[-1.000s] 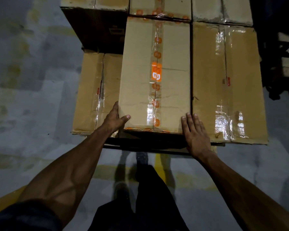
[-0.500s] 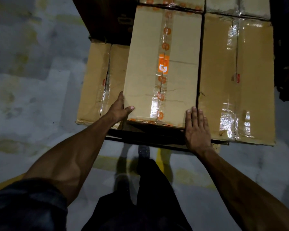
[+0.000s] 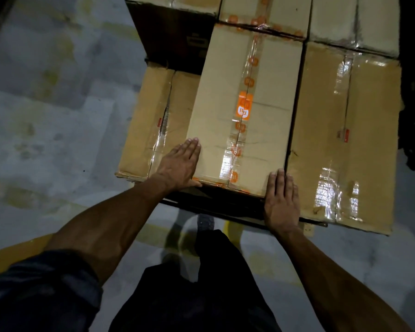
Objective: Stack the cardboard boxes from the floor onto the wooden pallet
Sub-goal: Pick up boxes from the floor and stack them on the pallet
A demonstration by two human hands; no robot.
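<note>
Cardboard box (image 3: 244,104) lies between left hand (image 3: 177,165) and right hand (image 3: 282,202)

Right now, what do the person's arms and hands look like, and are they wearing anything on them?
Both hands are bare: no gloves, rings or watch show on the left hand or the right hand. The forearms are bare too. A dark blue rolled-up sleeve shows on the left upper arm. No sleeve is visible on the right arm within the picture.
</note>
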